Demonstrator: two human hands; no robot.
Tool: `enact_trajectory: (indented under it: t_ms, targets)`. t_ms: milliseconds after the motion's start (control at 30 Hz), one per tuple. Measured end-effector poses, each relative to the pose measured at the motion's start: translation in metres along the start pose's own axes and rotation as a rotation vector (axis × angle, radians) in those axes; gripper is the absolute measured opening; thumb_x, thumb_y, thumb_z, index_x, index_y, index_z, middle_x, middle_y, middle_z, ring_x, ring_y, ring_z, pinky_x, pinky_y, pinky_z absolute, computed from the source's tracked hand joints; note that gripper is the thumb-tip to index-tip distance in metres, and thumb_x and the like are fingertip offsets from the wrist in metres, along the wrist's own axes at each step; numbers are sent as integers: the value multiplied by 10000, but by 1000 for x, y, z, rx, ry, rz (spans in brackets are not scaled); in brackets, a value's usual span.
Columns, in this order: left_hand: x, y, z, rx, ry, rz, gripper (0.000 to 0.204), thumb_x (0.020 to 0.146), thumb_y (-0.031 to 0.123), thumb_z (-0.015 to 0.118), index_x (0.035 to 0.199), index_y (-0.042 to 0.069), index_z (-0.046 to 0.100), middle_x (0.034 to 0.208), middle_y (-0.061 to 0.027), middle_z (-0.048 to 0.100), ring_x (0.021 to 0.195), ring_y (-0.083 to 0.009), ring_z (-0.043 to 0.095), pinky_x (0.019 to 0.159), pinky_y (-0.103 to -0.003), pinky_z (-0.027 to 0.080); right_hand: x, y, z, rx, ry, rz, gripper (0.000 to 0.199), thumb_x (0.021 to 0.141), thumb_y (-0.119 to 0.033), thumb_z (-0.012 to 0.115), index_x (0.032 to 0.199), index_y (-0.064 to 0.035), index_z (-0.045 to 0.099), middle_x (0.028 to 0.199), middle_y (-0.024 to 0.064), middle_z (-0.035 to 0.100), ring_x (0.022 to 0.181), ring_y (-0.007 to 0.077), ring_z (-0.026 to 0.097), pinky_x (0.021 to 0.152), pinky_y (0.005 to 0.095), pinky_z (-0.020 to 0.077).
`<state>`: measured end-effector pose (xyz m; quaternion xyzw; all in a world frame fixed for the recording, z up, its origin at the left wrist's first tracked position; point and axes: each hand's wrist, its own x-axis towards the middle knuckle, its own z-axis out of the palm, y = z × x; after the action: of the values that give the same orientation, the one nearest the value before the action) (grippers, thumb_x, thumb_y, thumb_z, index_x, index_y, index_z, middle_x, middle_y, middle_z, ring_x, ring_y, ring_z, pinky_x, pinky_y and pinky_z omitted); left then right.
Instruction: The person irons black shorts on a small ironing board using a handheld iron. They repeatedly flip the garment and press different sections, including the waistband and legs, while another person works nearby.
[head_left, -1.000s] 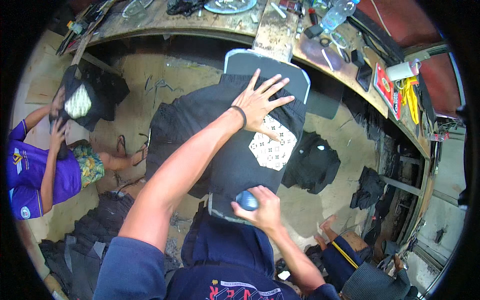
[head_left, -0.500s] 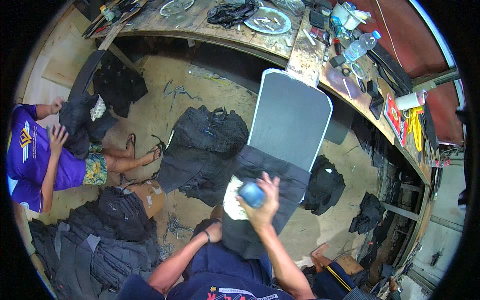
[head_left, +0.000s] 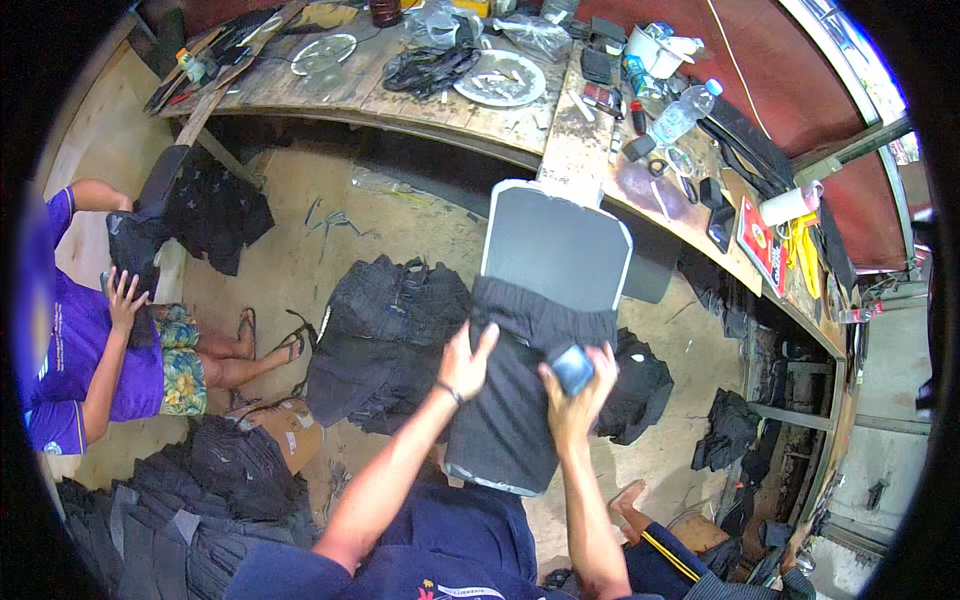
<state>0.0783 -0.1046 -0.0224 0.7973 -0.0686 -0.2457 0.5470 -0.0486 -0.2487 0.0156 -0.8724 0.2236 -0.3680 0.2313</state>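
A long grey board (head_left: 558, 242) with a white rim runs from the workbench toward me. Over its nearer part is drawn a black garment (head_left: 510, 405) with a gathered, elastic-looking waistband, and the board's near end shows past the cloth. My left hand (head_left: 464, 366) is closed on the garment's left edge, thumb on top and fingertips hidden beneath. In my right hand (head_left: 583, 402) is a small block (head_left: 572, 369) with a glossy blue-grey top, held at the garment's right edge. Whether those fingers also grip the cloth is hidden.
A cluttered workbench (head_left: 450, 118) curves along the far side, bearing a plate (head_left: 498, 78) and a plastic bottle (head_left: 685, 112). Dark garment heaps (head_left: 385, 340) lie on the floor. At left a co-worker in purple (head_left: 95, 350) handles black cloth; another person's leg (head_left: 655, 535) shows lower right.
My left hand has come up from my lap to the garment's left edge. The garment now wraps the board, and its whitish patch is out of sight. My right hand has moved right with the block.
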Motion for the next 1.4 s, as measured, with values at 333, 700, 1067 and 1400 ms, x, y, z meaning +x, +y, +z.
enact_trajectory:
  t_ms: [333, 700, 1067, 1400]
  targets:
    - [60, 65, 15, 873, -61, 779, 699, 943, 528, 788, 1438, 57, 644, 1486, -226, 596, 1406, -365, 538, 1208, -599, 381, 84, 62, 72, 155, 114, 244, 725, 892, -388, 929, 1344, 54, 574, 1219, 285, 642, 1138, 471, 616, 1003, 521, 503]
    - [87, 108, 25, 979, -529, 356, 764, 879, 716, 754, 1111, -10, 813, 1124, -276, 763, 1107, -431, 741, 965, -523, 582, 83, 61, 75, 174, 216, 220, 717, 885, -445, 909, 1267, 67, 585, 1130, 266, 646, 1076, 480, 596, 968, 565, 481]
    - [107, 96, 4, 683, -859, 304, 628, 1032, 554, 711, 986, -71, 736, 882, -166, 752, 840, -215, 693, 797, -425, 559, 78, 67, 81, 106, 216, 209, 699, 885, -483, 896, 1233, 42, 594, 1084, 258, 635, 1063, 475, 589, 998, 578, 459]
    - [98, 94, 0, 518, -428, 207, 671, 823, 445, 937, 1162, -86, 706, 1094, -279, 779, 1063, -349, 774, 949, -446, 589, 100, 52, 34, 521, 98, 470, 629, 915, -416, 898, 1285, 27, 648, 1158, 236, 731, 1078, 369, 717, 962, 462, 555]
